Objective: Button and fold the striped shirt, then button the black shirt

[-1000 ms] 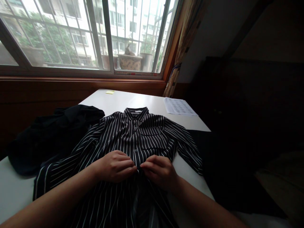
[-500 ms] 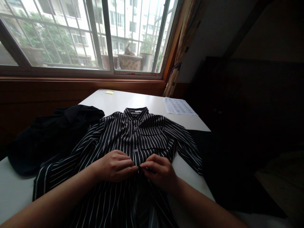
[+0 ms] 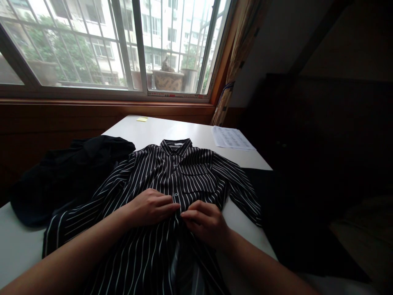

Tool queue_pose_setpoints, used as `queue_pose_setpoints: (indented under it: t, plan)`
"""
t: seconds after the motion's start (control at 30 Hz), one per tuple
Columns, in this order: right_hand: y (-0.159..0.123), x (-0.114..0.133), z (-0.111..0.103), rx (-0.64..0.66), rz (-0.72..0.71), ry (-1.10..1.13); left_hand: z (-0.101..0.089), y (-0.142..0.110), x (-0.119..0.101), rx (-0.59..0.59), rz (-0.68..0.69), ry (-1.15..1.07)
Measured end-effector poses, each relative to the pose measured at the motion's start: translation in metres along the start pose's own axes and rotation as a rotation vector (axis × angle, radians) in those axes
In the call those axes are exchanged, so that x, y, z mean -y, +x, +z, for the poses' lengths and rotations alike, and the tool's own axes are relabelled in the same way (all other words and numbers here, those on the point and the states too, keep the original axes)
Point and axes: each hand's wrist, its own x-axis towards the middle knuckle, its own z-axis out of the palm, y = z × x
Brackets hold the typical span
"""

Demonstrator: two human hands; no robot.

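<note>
A black shirt with white stripes (image 3: 181,172) lies front up on the white table (image 3: 172,129), collar toward the window. Both my hands rest on its button placket at mid-chest. My left hand (image 3: 150,207) has its fingers pressed together and pinches the left edge of the placket. My right hand (image 3: 204,221) is curled and pinches the right edge, fingertips almost meeting the left hand's. Below my hands the shirt front gapes open.
A heap of black clothing (image 3: 67,172) lies at the table's left. A printed sheet of paper (image 3: 231,138) lies at the far right corner and a yellow sticky note (image 3: 142,119) near the window sill. Dark furniture stands to the right.
My left hand has slid slightly up and flattened a little on the placket. My right hand has barely moved. The shirt lies as before.
</note>
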Motion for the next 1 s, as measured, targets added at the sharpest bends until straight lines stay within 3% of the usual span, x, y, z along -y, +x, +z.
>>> queue_pose_setpoints:
  t: [0.13, 0.33, 0.53, 0.7, 0.87, 1.0]
  plan:
    - [-0.001, -0.002, 0.001, 0.034, 0.009, 0.028, 0.004, -0.001, 0.003, 0.001, 0.010, 0.027]
    - [-0.002, -0.006, 0.002, 0.082, 0.033, 0.050, 0.005, -0.002, 0.006, -0.047, -0.083, 0.050]
    - [-0.004, -0.007, 0.006, 0.271, 0.083, 0.006, 0.003, 0.000, 0.006, -0.078, -0.148, 0.077]
    - [-0.008, -0.007, 0.010, 0.390, 0.032, -0.046, 0.003, 0.003, 0.005, -0.076, -0.152, 0.100]
    - [-0.007, -0.007, 0.010, 0.459, -0.032, -0.060, 0.007, 0.002, 0.005, -0.021, -0.170, 0.121]
    - [-0.007, -0.007, 0.009, 0.491, -0.059, -0.056, 0.011, 0.003, 0.006, 0.140, -0.217, 0.144]
